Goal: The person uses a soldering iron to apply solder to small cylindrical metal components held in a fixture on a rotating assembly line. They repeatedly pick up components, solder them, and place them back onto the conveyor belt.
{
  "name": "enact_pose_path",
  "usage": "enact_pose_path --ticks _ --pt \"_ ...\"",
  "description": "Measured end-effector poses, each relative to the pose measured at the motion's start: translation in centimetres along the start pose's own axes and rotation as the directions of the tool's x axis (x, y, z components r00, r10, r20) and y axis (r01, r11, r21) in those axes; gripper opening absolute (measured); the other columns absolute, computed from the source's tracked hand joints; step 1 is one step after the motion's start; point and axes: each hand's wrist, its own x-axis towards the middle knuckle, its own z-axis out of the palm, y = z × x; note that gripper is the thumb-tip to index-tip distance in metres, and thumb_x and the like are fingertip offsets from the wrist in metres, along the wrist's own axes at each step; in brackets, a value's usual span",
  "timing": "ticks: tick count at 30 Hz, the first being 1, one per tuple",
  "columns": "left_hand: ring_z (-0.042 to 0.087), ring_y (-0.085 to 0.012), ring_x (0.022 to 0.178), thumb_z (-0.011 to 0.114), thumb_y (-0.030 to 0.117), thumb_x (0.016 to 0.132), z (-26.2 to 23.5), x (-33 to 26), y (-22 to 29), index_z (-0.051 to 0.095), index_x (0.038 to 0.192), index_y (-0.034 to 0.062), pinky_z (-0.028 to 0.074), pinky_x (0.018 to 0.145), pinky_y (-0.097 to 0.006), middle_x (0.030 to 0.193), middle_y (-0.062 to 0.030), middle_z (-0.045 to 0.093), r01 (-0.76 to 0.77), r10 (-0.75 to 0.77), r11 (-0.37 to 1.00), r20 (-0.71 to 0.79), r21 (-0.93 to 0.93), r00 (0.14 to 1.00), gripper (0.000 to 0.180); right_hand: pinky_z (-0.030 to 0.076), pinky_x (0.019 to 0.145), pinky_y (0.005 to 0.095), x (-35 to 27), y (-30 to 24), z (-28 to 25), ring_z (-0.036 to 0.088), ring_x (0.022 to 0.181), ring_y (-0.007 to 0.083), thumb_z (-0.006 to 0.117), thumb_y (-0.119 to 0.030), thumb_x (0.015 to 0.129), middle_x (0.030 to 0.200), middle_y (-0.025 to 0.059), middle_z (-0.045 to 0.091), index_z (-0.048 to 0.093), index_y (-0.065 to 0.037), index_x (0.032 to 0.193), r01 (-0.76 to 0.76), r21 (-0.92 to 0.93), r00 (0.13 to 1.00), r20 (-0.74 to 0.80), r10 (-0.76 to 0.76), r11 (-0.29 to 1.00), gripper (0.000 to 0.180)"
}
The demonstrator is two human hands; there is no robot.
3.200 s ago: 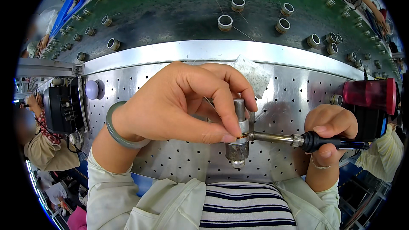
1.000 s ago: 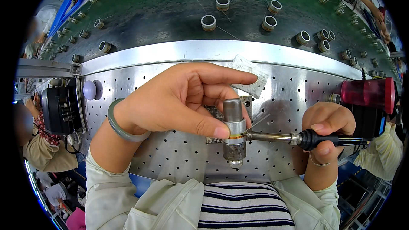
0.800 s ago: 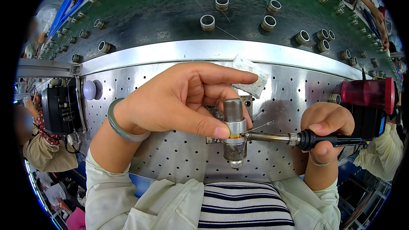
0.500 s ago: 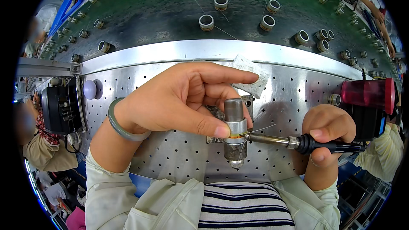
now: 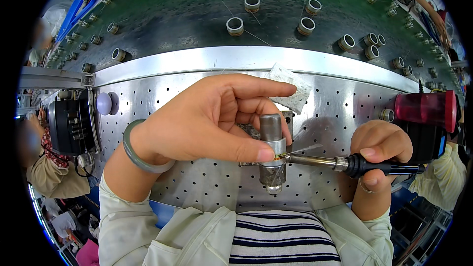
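My left hand (image 5: 207, 120) pinches a silvery metal ring (image 5: 278, 145) that sits around a dark steel post (image 5: 270, 127). The thumb presses on the ring's lower edge, by a thin yellowish band, and the index finger stretches out above the post. My right hand (image 5: 382, 149) grips a soldering iron (image 5: 318, 161) by its black handle. Its metal tip points left and meets the band on the ring's right side, as far as I can see. A little thin smoke or a fine wire shows just above the tip. The post's lower end is a shiny rounded knob (image 5: 274, 188).
Beyond the aluminium rail (image 5: 256, 59) lies a green conveyor belt (image 5: 187, 24) carrying several metal rings with thin wires. A perforated metal worktop (image 5: 207, 182) surrounds the post. Behind my left hand rests a grey-white pad (image 5: 295, 91); at right stands a black device with a red transparent container (image 5: 424, 107).
My left thumb has slid right across the ring, covering more of the band. The soldering iron has barely shifted. Rings on the belt have moved slightly left.
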Motion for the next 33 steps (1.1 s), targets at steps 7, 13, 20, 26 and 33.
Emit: enact_pose_path --ticks 7,13,20,26,33 --pt "0.062 -0.0115 0.083 0.068 -0.010 0.072 0.7 -0.2 0.3 0.033 0.138 -0.0101 0.050 0.062 -0.016 0.101 -0.0219 0.062 0.011 -0.012 1.000 -0.030 -0.022 0.999 0.075 0.039 0.041 0.0257 -0.2 0.0 0.4 0.054 0.046 0.0168 0.078 -0.004 0.071 0.069 0.0127 0.061 0.059 0.006 0.091 -0.036 -0.003 0.998 -0.046 0.036 0.999 0.029" --pt "0.062 -0.0151 0.089 0.069 -0.010 0.072 -1.2 -0.4 -0.4 0.036 0.139 -0.0052 0.052 0.075 -0.022 0.103 -0.0192 0.063 -0.038 0.041 0.996 0.043 -0.076 0.998 0.074 0.037 0.039 0.0238 -0.3 0.0 1.6 0.052 0.043 0.0135 0.077 -0.014 0.077 0.065 0.0076 0.058 0.056 0.002 0.086 -0.036 0.027 0.945 -0.323 0.043 0.999 0.028" --pt "0.061 -0.0146 0.089 0.073 0.004 0.075 -8.8 -0.5 5.4 0.061 0.113 0.0005 0.051 0.080 -0.027 0.099 -0.0085 0.065 -0.075 0.654 0.512 -0.331 0.856 0.680 0.040 0.041 0.040 0.0211 -0.1 -1.9 1.7 0.054 0.044 0.0119 0.078 -0.022 0.077 0.063 0.0077 0.058 0.054 0.000 0.083 -0.088 -0.061 0.910 -0.411 0.056 0.994 0.034" --pt "0.062 -0.0220 0.082 0.076 0.011 0.070 -19.5 -5.7 9.6 0.067 0.096 0.0016 0.050 0.072 -0.031 0.094 -0.0120 0.064 0.552 0.823 0.030 -0.334 0.834 0.460 0.030 0.045 0.043 0.0220 0.1 -1.7 2.0 0.056 0.046 0.0134 0.079 -0.015 0.075 0.065 0.0098 0.060 0.058 0.002 0.084 -0.090 0.073 0.922 -0.371 0.110 0.993 0.029" --pt "0.056 -0.0225 0.099 0.078 0.017 0.070 -12.9 0.3 7.8 0.066 0.104 0.0067 0.049 0.076 -0.031 0.106 -0.0082 0.060 0.268 0.807 -0.167 -0.025 0.949 0.589 0.037 0.047 0.047 0.0227 -0.2 -2.2 1.3 0.058 0.052 0.0149 0.077 -0.007 0.073 0.070 0.0112 0.061 0.059 0.004 0.084 -0.134 0.096 0.919 -0.361 0.160 0.986 0.024"
